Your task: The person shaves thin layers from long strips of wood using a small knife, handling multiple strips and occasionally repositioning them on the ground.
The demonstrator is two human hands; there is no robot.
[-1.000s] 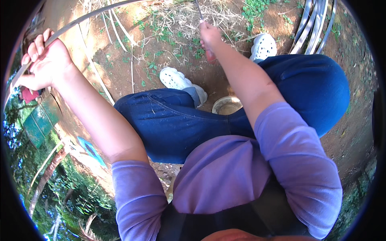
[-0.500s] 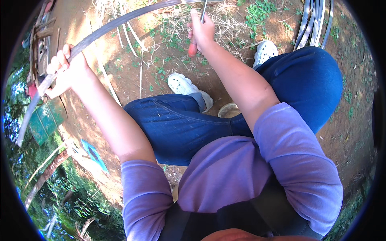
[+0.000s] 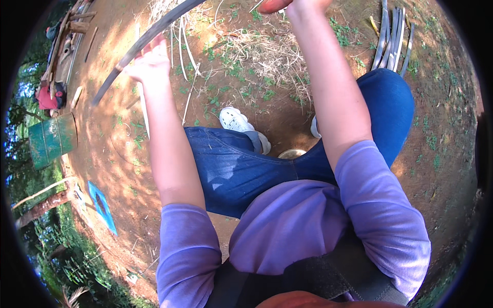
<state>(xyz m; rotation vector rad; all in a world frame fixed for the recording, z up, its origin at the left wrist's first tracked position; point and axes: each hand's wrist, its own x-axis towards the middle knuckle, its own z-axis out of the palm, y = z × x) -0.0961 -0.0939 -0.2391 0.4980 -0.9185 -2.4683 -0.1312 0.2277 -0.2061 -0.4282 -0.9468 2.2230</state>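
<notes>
Bamboo strip [image 3: 149, 38] within left fingers [image 3: 154, 49]

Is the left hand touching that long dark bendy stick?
Touching. The head view shows the left hand with its fingers wrapped round the long dark curved stick.

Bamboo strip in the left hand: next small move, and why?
Probably slide the left hand further along the bamboo strip, keeping the grip closed. The strip runs long and curved from the top edge down past that hand, with its dark free end hanging beyond. The right hand, at the frame's top, holds something orange-handled; what it is cannot be told.
</notes>
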